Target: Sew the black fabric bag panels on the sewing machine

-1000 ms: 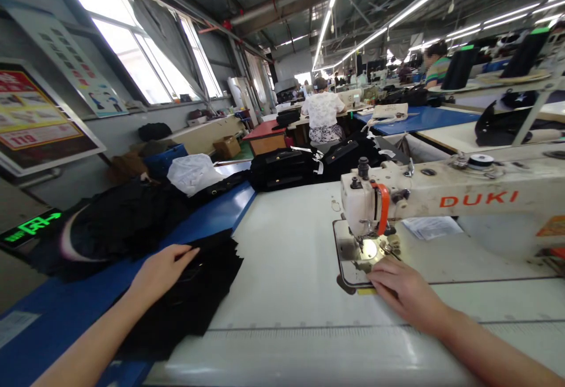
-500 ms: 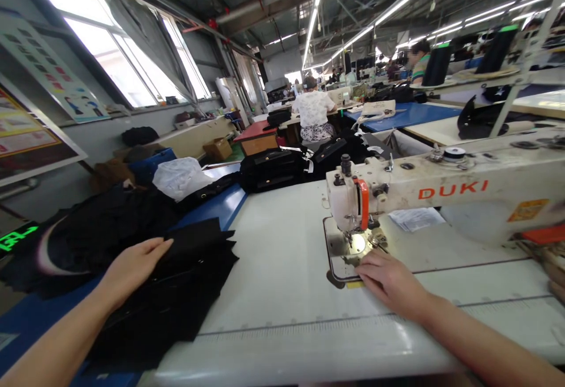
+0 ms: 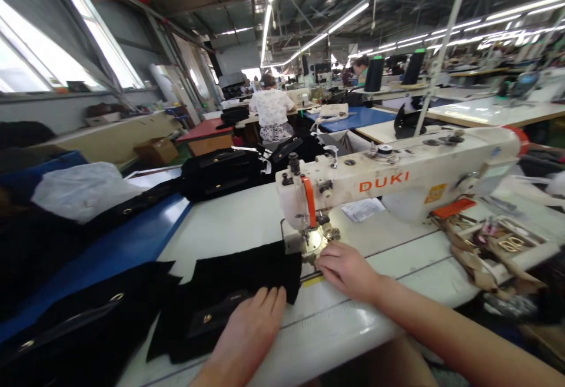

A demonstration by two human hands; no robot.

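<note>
My left hand (image 3: 253,331) lies on a flat black fabric piece (image 3: 233,269), its fingers stretched out over the front part. That piece has a dark patch with a small gold fitting, and its right edge reaches the needle plate of a white sewing machine (image 3: 375,184). Close to the lit needle area, my right hand (image 3: 346,270) has thumb and fingers pinched together. What they hold, if anything, is hidden. More black pieces with gold eyelets (image 3: 83,316) lie at the left, overlapping the table edge.
Black bag parts (image 3: 220,172) are piled behind the white tabletop (image 3: 216,222). A clear plastic bag (image 3: 83,189) rests at the left. On the right stands a tray (image 3: 525,240) with rings and straps. A person (image 3: 271,110) sits ahead, facing away.
My left hand has brought a black fabric piece from the left pile across to the needle plate. My right hand stays by the needle. The view has turned right.
</note>
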